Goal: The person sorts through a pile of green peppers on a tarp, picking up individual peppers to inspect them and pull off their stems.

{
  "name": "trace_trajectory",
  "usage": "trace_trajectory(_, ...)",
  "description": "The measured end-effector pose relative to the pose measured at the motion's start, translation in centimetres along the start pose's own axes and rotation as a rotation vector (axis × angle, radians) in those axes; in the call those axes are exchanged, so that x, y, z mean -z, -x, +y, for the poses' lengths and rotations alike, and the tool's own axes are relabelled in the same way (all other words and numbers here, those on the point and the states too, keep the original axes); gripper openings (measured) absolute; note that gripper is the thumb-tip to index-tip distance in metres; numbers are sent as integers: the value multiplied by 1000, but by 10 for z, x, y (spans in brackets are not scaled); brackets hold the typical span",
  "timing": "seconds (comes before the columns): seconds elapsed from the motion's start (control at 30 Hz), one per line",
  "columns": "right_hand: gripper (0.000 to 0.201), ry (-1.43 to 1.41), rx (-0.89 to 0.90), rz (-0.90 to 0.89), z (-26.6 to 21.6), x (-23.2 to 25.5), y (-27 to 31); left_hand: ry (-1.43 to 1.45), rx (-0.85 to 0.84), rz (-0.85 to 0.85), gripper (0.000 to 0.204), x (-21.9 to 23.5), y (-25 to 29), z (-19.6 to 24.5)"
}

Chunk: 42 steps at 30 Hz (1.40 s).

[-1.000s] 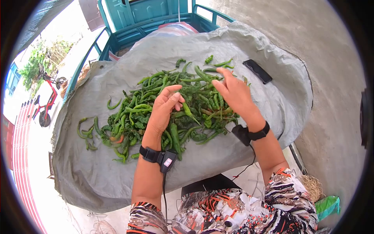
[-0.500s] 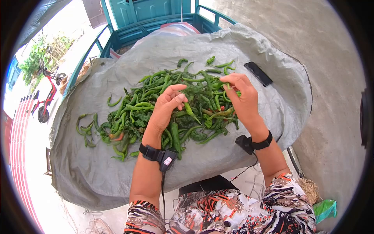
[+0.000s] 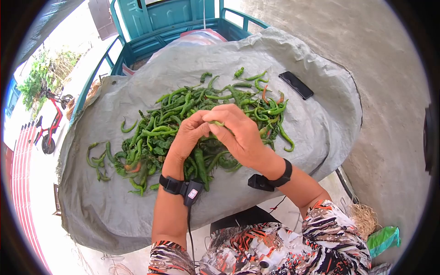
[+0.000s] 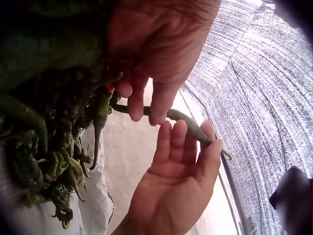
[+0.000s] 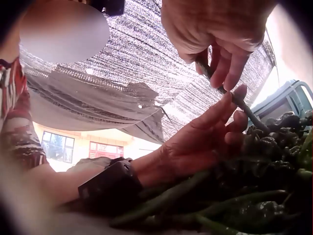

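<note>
Both hands meet above the front middle of a heap of green chili peppers [image 3: 158, 130]. My left hand [image 3: 185, 137] pinches a slender green chili pepper [image 4: 188, 125] between thumb and fingers, near its middle in the left wrist view. The end with the thin pale stem is pinched by my right hand [image 3: 240, 137], palm turned up in the left wrist view [image 4: 178, 181]. In the head view the fingers cover most of this pepper. Several peppers in the heap look wrinkled, and a few reddish ones [image 3: 265, 94] show at its right side.
A grey tarp [image 3: 110, 206] lies under the heap. A black phone [image 3: 296, 85] rests on it at the back right. Behind stands a teal cart bed [image 3: 167, 20]. A red scooter [image 3: 54, 121] is off to the left, and a green bag [image 3: 384, 240] lies on the ground at right.
My right hand has come from the heap's right side to the left hand and now pinches the pepper too. Reddish peppers at the right side are uncovered. The left hand has hardly moved.
</note>
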State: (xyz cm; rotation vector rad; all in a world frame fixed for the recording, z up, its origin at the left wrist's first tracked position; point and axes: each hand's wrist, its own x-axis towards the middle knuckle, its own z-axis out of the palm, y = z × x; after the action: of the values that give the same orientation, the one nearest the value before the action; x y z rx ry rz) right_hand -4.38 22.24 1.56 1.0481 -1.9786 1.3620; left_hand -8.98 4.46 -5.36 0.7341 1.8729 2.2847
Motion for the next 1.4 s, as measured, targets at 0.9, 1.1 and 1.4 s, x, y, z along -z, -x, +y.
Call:
trace_trajectory(0.9, 25, 682, -520, -52, 70, 112, 41, 8, 25, 336, 56, -15, -3, 13)
trace_trajectory(1.1, 25, 398, -504, 66, 43, 91, 21, -7, 55, 236, 28, -1, -6, 2)
trace_trajectory(1.4, 25, 420, -426, -67, 29, 58, 8, 19, 29, 162, 28, -6, -2, 11)
